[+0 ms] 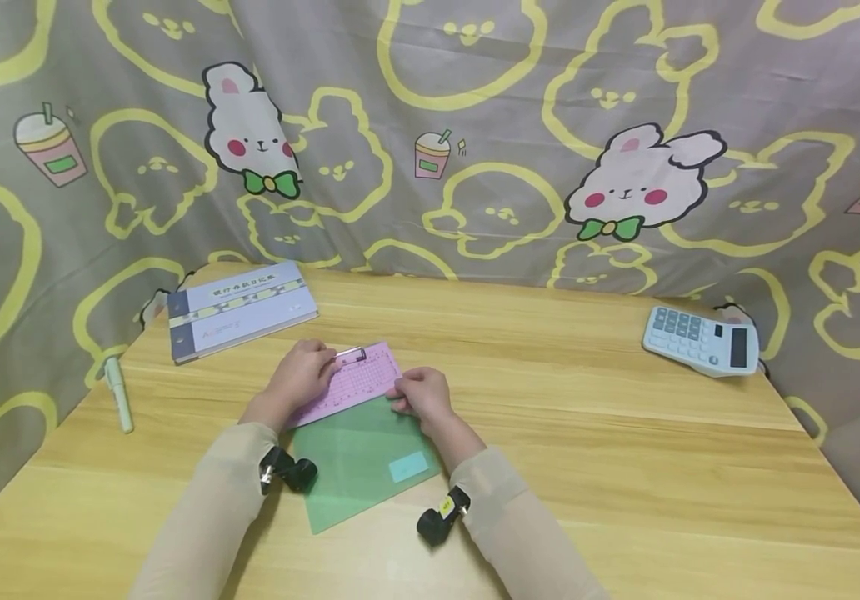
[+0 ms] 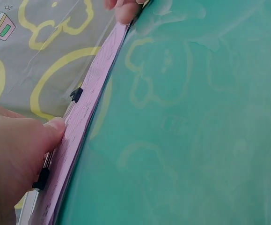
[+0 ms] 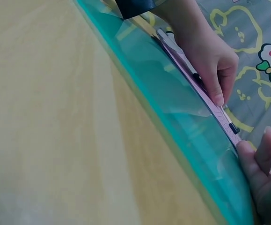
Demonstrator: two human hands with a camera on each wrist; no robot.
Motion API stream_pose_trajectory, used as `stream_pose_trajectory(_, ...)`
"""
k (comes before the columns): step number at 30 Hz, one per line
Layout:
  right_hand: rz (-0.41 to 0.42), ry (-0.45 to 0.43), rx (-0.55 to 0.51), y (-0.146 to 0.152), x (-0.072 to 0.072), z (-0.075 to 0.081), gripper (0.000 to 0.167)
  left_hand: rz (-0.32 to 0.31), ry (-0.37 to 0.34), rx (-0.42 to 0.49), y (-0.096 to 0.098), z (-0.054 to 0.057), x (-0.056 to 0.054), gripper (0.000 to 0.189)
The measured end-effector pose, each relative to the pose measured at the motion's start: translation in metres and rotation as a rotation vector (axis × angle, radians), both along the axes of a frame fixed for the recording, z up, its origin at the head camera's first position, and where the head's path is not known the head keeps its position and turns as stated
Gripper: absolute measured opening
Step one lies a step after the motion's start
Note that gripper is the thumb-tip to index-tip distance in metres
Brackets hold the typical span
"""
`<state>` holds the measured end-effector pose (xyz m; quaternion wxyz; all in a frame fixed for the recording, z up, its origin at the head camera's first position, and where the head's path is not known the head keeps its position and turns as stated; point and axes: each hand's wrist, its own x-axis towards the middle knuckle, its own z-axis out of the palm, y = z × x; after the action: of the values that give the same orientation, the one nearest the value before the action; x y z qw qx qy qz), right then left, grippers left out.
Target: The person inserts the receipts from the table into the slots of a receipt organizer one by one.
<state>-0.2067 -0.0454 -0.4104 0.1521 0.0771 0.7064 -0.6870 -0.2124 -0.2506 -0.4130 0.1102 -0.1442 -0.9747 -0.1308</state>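
A green translucent folder with a light blue label lies at an angle on the table. Along its far edge are pink printed papers carrying a metal paper fastener with black sliders. My left hand is at the fastener's left part, thumb and fingers pinching its metal strip. At the right end of the papers, my right hand pinches their edge beside the folder; its thumb shows in the right wrist view. Whether it also grips the folder cannot be told.
A blue-grey account book lies at the back left, and a pale green marker near the left edge. The light blue calculator is at the back right. A patterned curtain hangs behind the wooden table.
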Motion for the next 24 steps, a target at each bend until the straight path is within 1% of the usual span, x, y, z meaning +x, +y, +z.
stream_pose_trajectory(6, 0.025, 0.003, -0.074, 0.001, -0.003, -0.001, 0.03, 0.02, -0.014, 0.089, -0.002, 0.0, 0.0, 0.033)
stream_pose_trajectory(11, 0.108, 0.021, -0.143, 0.006, -0.007, -0.002, 0.034, 0.051, -0.056, 0.189, -0.005, -0.003, -0.001, 0.035)
stream_pose_trajectory(14, 0.156, 0.047, -0.144, 0.01, -0.008, 0.001, 0.036, 0.054, -0.076, 0.255, -0.008, -0.004, -0.001, 0.035)
stream_pose_trajectory(17, 0.188, 0.079, -0.126, 0.015, -0.01, 0.01, 0.037, 0.048, -0.078, 0.307, -0.01, -0.002, 0.0, 0.035)
stream_pose_trajectory(19, 0.211, 0.104, -0.104, 0.019, -0.011, 0.019, 0.035, 0.044, -0.068, 0.32, -0.012, 0.0, 0.001, 0.036)
stream_pose_trajectory(22, 0.265, 0.168, -0.067, 0.029, -0.012, 0.035, 0.032, 0.051, -0.075, 0.323, -0.016, 0.009, 0.001, 0.039)
stream_pose_trajectory(24, 0.31, 0.222, -0.031, 0.04, -0.012, 0.047, 0.03, 0.06, -0.092, 0.329, -0.018, 0.017, 0.002, 0.04)
